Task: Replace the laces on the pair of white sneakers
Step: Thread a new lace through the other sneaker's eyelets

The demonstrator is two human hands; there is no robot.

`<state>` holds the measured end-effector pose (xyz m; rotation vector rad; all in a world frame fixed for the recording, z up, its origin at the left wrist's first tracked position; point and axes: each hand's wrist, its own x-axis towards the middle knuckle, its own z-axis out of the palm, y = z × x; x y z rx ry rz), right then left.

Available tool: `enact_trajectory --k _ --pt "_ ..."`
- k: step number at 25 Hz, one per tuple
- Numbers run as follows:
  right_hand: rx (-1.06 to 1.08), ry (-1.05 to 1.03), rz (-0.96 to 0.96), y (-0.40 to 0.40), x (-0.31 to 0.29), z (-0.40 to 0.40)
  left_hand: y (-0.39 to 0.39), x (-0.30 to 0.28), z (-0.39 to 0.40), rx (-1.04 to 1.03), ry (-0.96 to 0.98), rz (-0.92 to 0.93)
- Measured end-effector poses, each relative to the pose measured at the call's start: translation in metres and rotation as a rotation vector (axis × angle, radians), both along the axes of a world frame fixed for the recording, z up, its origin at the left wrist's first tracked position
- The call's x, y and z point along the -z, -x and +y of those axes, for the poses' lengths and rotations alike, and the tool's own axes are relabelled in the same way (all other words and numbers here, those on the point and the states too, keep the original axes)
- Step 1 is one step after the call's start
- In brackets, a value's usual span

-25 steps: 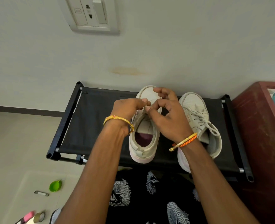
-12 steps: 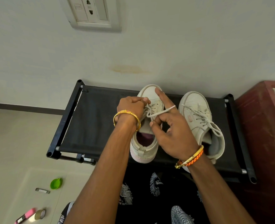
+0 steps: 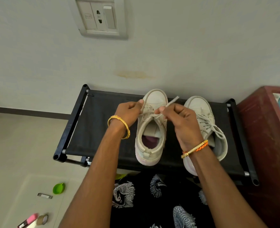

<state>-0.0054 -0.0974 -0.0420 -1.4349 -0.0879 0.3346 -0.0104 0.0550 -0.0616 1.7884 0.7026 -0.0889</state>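
Observation:
Two white sneakers stand on a black fabric rack (image 3: 103,122), toes toward the wall. The left sneaker (image 3: 150,129) is between my hands, its mouth open toward me. My left hand (image 3: 129,112) pinches one end of its white lace (image 3: 152,115) at the shoe's left side. My right hand (image 3: 177,119) grips the other lace end, whose tip sticks up past my fingers toward the upper right. The lace ends cross over the tongue. The right sneaker (image 3: 203,116) is laced, with a loose bow, partly hidden by my right wrist.
A dark red cabinet (image 3: 267,129) stands against the rack's right end. On the floor at lower left lie a green cap (image 3: 59,188), a small metal piece (image 3: 45,195), a tape roll (image 3: 42,219) and a pink object (image 3: 30,218). A wall socket (image 3: 101,17) is above.
My hands have drawn apart, pulling the lace ends out sideways over the left sneaker. One second ago both hands were bunched together over the tongue.

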Motion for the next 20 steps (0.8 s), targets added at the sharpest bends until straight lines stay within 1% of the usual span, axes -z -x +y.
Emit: enact_trajectory --k 2,4,6,8,11,13,14,17,20 --pt "0.081 0.014 0.007 -0.007 0.001 0.005 0.003 0.004 0.004 -0.008 -0.115 0.045" --pt "0.138 0.142 -0.055 -0.013 0.01 0.009 0.005 0.005 0.003 0.006 -0.142 0.112" --pt "0.125 0.314 -0.143 -0.016 0.02 0.012 0.005 0.006 -0.003 0.063 -0.168 0.194" --pt "0.128 0.395 -0.175 -0.017 0.028 0.016 0.003 0.008 -0.008 0.067 -0.22 0.2" --pt "0.116 0.473 -0.216 -0.019 0.031 0.019 0.0 0.01 -0.014 -0.063 -0.258 0.128" --pt "0.118 0.522 -0.228 -0.021 0.035 0.019 -0.002 0.008 -0.016 -0.128 -0.236 0.037" --pt "0.133 0.533 -0.217 -0.021 0.036 0.019 -0.002 0.006 -0.018 -0.126 -0.234 -0.021" --pt "0.162 0.535 -0.19 -0.022 0.035 0.016 -0.003 0.003 -0.022 -0.021 -0.207 -0.17" --pt "0.195 0.519 -0.163 -0.023 0.032 0.013 -0.004 0.007 -0.019 0.118 -0.135 -0.19"
